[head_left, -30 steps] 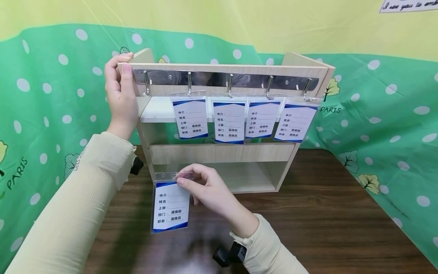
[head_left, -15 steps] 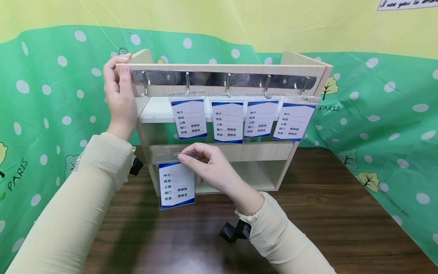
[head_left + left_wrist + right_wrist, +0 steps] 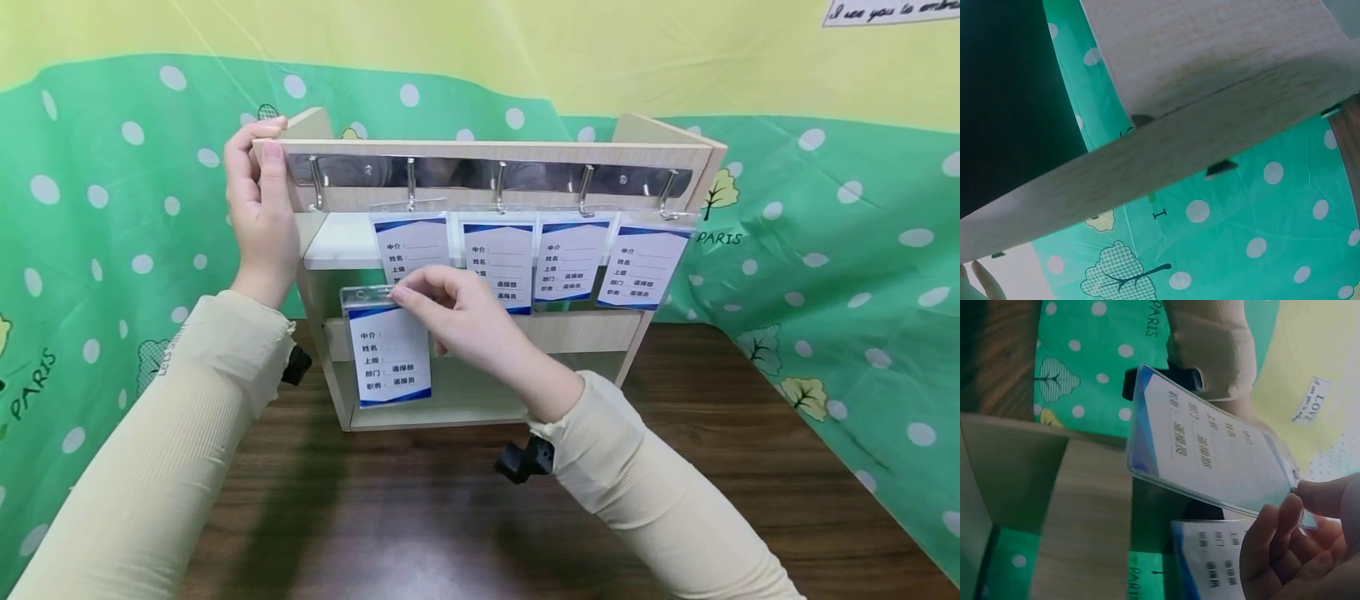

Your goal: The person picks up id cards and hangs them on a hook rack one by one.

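My right hand pinches the top right edge of a clear-sleeved ID badge between thumb and fingers. The badge hangs upright in front of the left side of a wooden rack, below the bare leftmost hook. In the right wrist view the badge is seen with its printed face showing, fingers at its slotted end. My left hand grips the rack's upper left corner, thumb on the front. The left wrist view shows mostly the rack's side board, with some fingertips at the lower left.
Several similar badges hang from the other hooks on a shiny metal strip; the raised badge and my right hand partly cover two of them. A dark wood table lies underneath, and a green dotted cloth hangs behind.
My right hand has lifted the badge from low over the table up to the rack's middle, drifting slightly right. My left hand keeps its grip on the corner.
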